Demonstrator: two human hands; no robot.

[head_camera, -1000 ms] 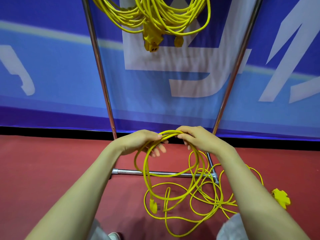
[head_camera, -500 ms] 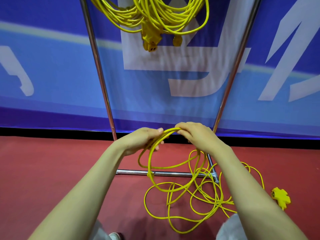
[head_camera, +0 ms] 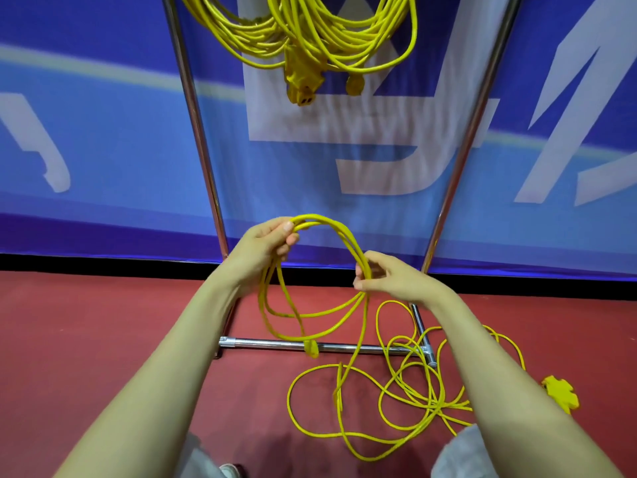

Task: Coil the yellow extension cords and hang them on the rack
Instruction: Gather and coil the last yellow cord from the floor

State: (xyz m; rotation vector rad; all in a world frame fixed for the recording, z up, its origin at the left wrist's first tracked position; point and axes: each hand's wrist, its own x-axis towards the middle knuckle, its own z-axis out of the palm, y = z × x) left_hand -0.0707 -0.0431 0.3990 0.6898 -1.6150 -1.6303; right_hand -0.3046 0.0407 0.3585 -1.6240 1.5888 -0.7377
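Item: yellow extension cord (head_camera: 331, 224), part-coiled. Far left: blue banner (head_camera: 103, 139) and red floor (head_camera: 69, 339). Next comes the chrome rack (head_camera: 198, 139), its left upright running down behind the left wrist. Then the left hand (head_camera: 263, 248): raised, fingers curled round the top of the gathered loops, thumb pressed on them from above, holding a few turns together. The cord arches from this hand across to the other. Its loops hang between the forearms, and a small plug (head_camera: 311, 349) dangles at the bottom in front of the rack's base bar (head_camera: 362, 347). Above, at the top of view: hung coils (head_camera: 327, 32), already draped on the rack, a socket end (head_camera: 303, 86) drooping beneath them. Then the right hand (head_camera: 391, 276): lower than the left, thumb and curled fingertips pinching the strands on the right flank of the loop. From it one strand drops to the loose cord (head_camera: 396, 395), a slack tangle on the floor around the base bar's right joint, ending in a multi-outlet head (head_camera: 560, 396) at far right. Assessment: coiling is under way, only a few turns made, most of the length lying on the floor. The next move likely calls for the right hand to draw up another length, lay it into the left hand's grip at matching loop size, and mind snags where strands cross the base bar.
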